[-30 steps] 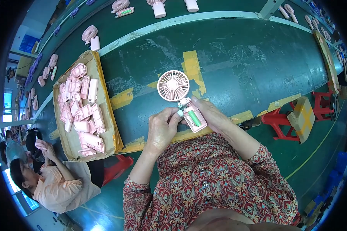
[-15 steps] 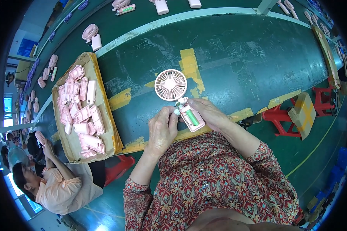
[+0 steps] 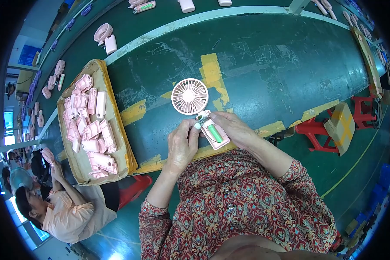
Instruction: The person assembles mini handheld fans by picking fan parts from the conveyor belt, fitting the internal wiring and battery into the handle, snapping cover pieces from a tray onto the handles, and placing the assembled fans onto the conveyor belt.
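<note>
A pink handheld fan (image 3: 190, 96) lies between my hands, its round grille pointing away from me. Its handle is uncovered, so a green battery cell (image 3: 213, 134) and a small circuit board show inside the pink shell. My left hand (image 3: 182, 143) is closed, thumb and fingers pinching at the handle's left side near the board, with a white tip at the fingers. From the right, my right hand (image 3: 235, 128) grips the handle just below the fan head. What lies under the fingertips is hidden.
A cardboard tray (image 3: 132, 147) of loose pink shell pieces stands at the left of the green table (image 3: 281, 69). More fans (image 3: 103, 33) sit on a conveyor beyond a pale rail. Red stools (image 3: 314, 133) and a taped carton (image 3: 343, 129) are at the right. Lower left, a co-worker (image 3: 76, 208) holds a fan.
The fan in my hands has shifted very slightly left in view; my grip looks the same. At the left, the co-worker's hands and fan have moved a little.
</note>
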Motion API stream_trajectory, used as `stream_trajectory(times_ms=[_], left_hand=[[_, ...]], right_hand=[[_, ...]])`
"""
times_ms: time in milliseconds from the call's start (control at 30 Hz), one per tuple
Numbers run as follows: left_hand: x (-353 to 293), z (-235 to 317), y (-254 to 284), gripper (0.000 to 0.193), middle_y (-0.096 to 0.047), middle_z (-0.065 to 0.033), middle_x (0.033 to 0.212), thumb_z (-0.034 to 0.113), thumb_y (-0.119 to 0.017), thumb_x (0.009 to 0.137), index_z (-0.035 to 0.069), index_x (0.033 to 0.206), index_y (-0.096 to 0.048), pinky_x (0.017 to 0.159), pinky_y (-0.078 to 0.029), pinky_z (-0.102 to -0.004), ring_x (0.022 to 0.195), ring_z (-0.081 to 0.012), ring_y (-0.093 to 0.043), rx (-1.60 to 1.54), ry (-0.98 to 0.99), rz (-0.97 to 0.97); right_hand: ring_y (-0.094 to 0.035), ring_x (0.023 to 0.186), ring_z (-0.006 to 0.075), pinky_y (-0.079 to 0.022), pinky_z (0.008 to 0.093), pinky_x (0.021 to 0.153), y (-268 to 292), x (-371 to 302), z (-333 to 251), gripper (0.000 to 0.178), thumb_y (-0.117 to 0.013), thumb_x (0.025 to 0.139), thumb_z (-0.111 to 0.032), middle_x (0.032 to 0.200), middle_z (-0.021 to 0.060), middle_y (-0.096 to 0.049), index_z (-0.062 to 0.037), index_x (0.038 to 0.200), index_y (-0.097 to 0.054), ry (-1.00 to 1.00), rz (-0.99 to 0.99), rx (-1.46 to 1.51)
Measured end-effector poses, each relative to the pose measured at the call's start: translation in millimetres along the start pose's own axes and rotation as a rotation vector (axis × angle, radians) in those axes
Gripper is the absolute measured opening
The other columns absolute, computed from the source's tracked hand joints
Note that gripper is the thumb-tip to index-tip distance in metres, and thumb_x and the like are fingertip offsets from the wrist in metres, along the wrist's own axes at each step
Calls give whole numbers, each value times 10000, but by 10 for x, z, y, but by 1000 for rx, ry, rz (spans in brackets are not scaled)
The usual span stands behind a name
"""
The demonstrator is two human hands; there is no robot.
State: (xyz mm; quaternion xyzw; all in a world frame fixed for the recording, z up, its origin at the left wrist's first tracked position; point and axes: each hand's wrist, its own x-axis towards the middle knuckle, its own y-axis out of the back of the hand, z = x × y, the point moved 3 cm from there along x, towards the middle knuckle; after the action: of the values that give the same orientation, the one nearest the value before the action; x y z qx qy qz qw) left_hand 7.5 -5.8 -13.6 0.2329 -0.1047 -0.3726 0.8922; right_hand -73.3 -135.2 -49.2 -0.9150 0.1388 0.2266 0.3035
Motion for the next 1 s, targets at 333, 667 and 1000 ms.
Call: stream_trajectory(times_ms=[333, 667, 1000], left_hand=[[20, 202, 27, 175, -608, -164, 833, -31, -570, 793, -10, 967, -575, 602, -500, -369, 706, -311, -629, 264, -227, 88], [-17, 291, -18, 340, -569, -128, 891, -14, -597, 701, -28, 1041, -588, 627, -519, -371, 757, -282, -613, 503, -419, -35], [96, 296, -5, 362, -540, -135, 910, -9, -576, 661, -58, 1020, -566, 648, -515, -376, 769, -284, -582, 566, -445, -146]], right_hand=[[-548, 713, 70, -462, 217, 629, -14, -18, -17, 348, -408, 978, -289, 855, 31, -604, 0, 1093, -563, 23, 25, -133], [-542, 871, 69, -456, 230, 757, -30, -87, -64, 240, -481, 953, -172, 971, 25, -586, -9, 1124, -523, 116, -203, -206], [-532, 901, 81, -445, 247, 792, -28, -43, -83, 274, -475, 937, -93, 1001, 38, -583, 5, 1192, -483, 195, -161, -365]])
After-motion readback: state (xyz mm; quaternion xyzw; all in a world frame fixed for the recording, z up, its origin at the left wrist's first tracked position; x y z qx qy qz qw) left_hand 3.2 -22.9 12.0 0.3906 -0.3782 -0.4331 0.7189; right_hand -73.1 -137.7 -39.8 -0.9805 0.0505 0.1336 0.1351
